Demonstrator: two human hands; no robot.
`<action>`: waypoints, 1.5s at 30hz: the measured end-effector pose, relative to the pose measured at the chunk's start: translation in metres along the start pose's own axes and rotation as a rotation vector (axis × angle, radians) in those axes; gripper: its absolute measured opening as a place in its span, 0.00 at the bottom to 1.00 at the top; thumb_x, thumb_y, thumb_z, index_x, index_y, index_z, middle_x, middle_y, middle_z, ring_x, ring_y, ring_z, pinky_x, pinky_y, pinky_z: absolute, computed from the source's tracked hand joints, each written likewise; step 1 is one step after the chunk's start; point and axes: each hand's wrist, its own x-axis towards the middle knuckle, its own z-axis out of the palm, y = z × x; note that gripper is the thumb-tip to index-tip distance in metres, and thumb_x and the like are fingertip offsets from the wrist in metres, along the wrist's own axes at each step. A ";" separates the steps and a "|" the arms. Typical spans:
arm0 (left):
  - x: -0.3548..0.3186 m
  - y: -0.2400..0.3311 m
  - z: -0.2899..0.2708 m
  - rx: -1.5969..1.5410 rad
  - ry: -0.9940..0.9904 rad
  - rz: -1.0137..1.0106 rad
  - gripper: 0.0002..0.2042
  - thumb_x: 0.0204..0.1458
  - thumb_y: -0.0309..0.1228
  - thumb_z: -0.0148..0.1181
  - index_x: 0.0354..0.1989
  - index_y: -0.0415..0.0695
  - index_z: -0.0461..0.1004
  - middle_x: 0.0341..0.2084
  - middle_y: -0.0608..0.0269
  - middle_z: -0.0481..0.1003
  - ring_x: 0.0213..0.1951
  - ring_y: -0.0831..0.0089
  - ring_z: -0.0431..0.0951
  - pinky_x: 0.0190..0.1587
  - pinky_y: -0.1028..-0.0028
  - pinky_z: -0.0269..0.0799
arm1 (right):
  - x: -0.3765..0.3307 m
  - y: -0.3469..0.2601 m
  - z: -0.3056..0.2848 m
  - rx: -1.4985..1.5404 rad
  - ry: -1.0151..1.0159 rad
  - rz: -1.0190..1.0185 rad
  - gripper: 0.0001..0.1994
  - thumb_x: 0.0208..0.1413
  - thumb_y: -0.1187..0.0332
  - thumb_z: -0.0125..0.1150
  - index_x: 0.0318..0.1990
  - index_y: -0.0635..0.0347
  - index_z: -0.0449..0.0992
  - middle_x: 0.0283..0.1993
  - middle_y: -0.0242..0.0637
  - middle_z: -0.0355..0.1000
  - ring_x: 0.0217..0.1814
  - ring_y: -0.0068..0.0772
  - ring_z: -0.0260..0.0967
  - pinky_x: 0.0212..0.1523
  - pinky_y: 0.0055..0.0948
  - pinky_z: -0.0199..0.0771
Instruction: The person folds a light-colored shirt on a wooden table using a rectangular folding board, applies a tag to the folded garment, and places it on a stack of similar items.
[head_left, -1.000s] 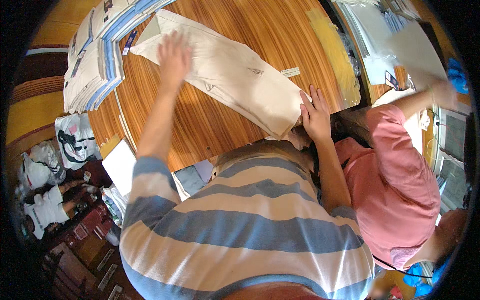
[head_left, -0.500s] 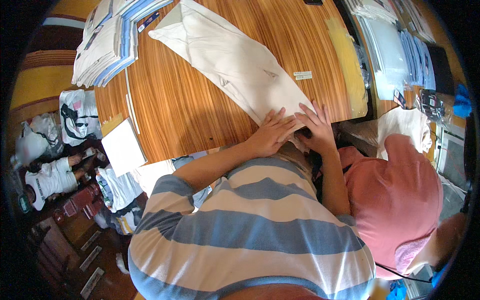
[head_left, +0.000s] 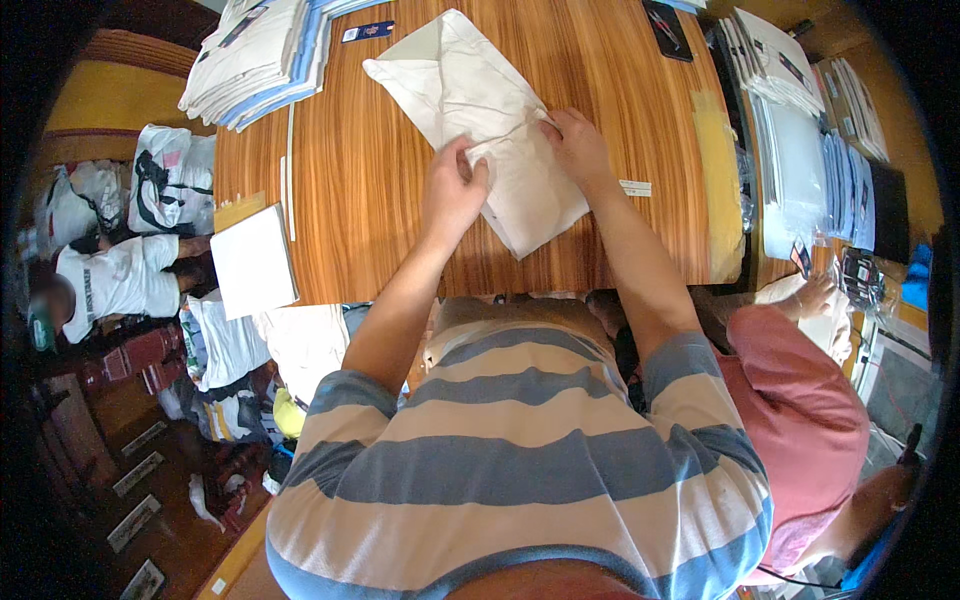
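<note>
A cream folded garment lies aslant on the wooden table, its far end turned over at a slant and its near end tapering to a blunt corner. Creases run across its middle, between my two hands. My left hand is at its left edge, with curled fingers and thumb pinching the cloth. On the opposite edge, slightly farther away, my right hand grips the fabric, the fingertips partly hidden.
Stacks of folded clothes stand at the table's far left, and more packed clothes at the right. A white sheet lies at the left corner. Beside me on the right is a person in a pink top; another is at far left.
Both hands have moved away from the table's near edge and apart, to opposite sides of the garment. The garment now looks shorter, creased across the middle, and lies farther from me.
</note>
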 end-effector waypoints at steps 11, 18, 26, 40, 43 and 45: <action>-0.025 -0.034 0.015 0.514 -0.553 0.734 0.59 0.33 0.67 0.75 0.78 0.58 0.59 0.79 0.39 0.46 0.78 0.30 0.41 0.76 0.31 0.35 | -0.009 0.009 0.013 -0.046 -0.015 0.138 0.27 0.60 0.44 0.67 0.53 0.59 0.80 0.54 0.48 0.78 0.53 0.54 0.79 0.53 0.50 0.80; -0.092 -0.065 0.007 0.706 -0.612 0.915 0.45 0.44 0.51 0.73 0.76 0.69 0.62 0.79 0.47 0.50 0.78 0.34 0.45 0.76 0.32 0.39 | -0.097 0.011 -0.044 -0.122 -0.051 0.281 0.22 0.60 0.51 0.68 0.57 0.53 0.79 0.58 0.43 0.78 0.53 0.51 0.80 0.51 0.50 0.80; -0.084 -0.060 -0.022 -0.399 -0.794 0.383 0.26 0.66 0.39 0.60 0.72 0.51 0.69 0.73 0.49 0.64 0.77 0.50 0.57 0.78 0.50 0.50 | -0.180 -0.019 -0.073 -0.226 -0.068 -0.380 0.27 0.54 0.66 0.74 0.62 0.55 0.76 0.66 0.45 0.74 0.68 0.51 0.73 0.65 0.45 0.75; 0.044 -0.108 -0.035 -0.816 0.040 -0.680 0.33 0.68 0.50 0.60 0.65 0.29 0.68 0.60 0.42 0.76 0.53 0.55 0.83 0.52 0.56 0.81 | 0.018 -0.038 0.045 0.252 -0.201 0.188 0.33 0.63 0.39 0.63 0.51 0.67 0.81 0.44 0.59 0.81 0.46 0.60 0.82 0.50 0.50 0.80; 0.038 -0.080 -0.049 -0.120 0.063 -0.522 0.27 0.67 0.47 0.60 0.63 0.37 0.73 0.58 0.42 0.78 0.53 0.52 0.82 0.52 0.56 0.80 | 0.012 -0.036 0.047 0.184 -0.126 0.184 0.29 0.65 0.42 0.62 0.50 0.65 0.81 0.41 0.60 0.81 0.44 0.62 0.81 0.47 0.53 0.80; 0.042 -0.061 -0.058 0.344 0.144 -0.117 0.23 0.65 0.44 0.61 0.62 0.41 0.76 0.57 0.42 0.78 0.54 0.50 0.81 0.54 0.55 0.78 | 0.010 -0.036 0.048 0.184 -0.088 0.147 0.27 0.66 0.43 0.60 0.49 0.63 0.81 0.39 0.61 0.81 0.43 0.65 0.80 0.46 0.55 0.79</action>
